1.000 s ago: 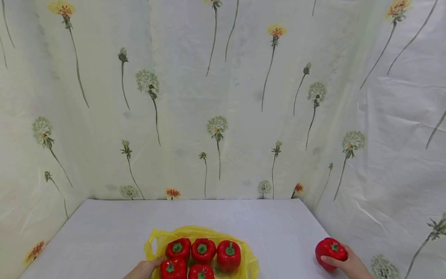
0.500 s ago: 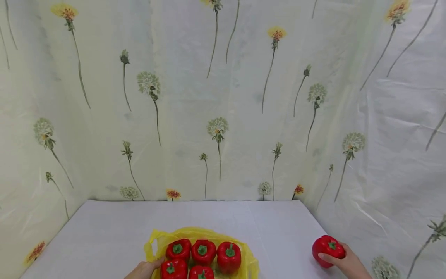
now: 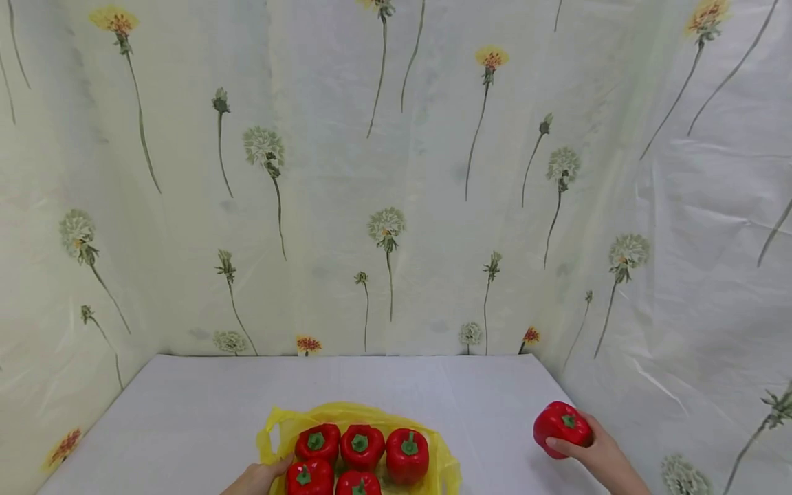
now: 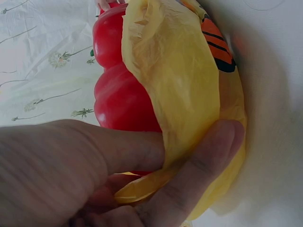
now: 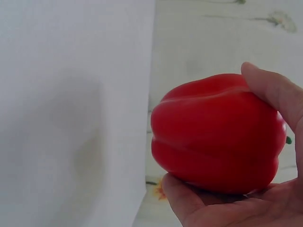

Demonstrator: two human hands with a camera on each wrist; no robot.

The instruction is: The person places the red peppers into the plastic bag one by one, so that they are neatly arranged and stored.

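Observation:
In the head view a yellow plastic bag (image 3: 346, 411) stands open at the table's near edge, with several red bell peppers (image 3: 361, 447) inside, green stems showing. My left hand (image 3: 256, 478) pinches the bag's left rim; the left wrist view shows the thumb inside the rim and fingers (image 4: 189, 182) on the outer side of the yellow film. Off to the right, my right hand (image 3: 597, 450) grips another red bell pepper (image 3: 559, 427). In the right wrist view that pepper (image 5: 218, 135) sits between thumb and fingers, held above the table.
The white table (image 3: 396, 378) runs back to a curtain (image 3: 383, 172) printed with dandelions, which also hangs along both sides. The bag's left handle loop (image 3: 274, 430) stands up beside my left hand.
My right hand has raised the bell pepper and carried it leftward, nearer the bag. My left hand and the bag stay where they were.

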